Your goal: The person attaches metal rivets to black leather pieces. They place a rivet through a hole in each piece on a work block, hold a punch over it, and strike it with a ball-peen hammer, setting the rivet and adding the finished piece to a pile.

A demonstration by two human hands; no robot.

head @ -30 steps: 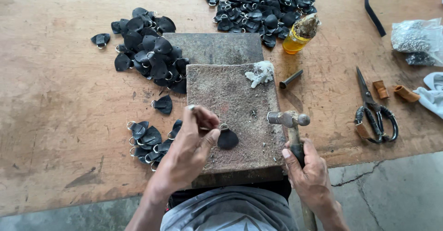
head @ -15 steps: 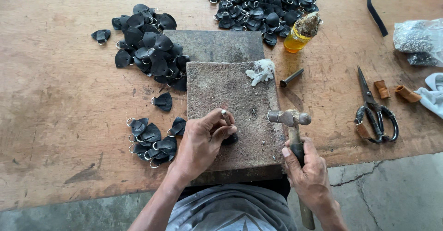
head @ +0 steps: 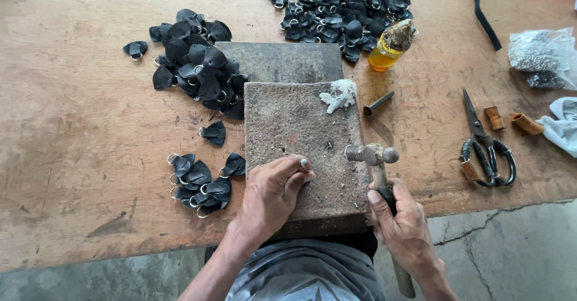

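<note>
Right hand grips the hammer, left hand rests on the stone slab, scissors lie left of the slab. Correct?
Not quite. In the head view the scissors lie right of the stone slab. The rest holds: right hand grips the hammer, left hand rests on the slab.

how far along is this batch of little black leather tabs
Looks done: a small cluster of black tabs with rings left of the stone slab. In hand: the left hand presses on the slab, whatever is under it hidden; the right hand grips a hammer. Left, seemingly: the heap beside the slab and the bigger pile beyond it.
</note>
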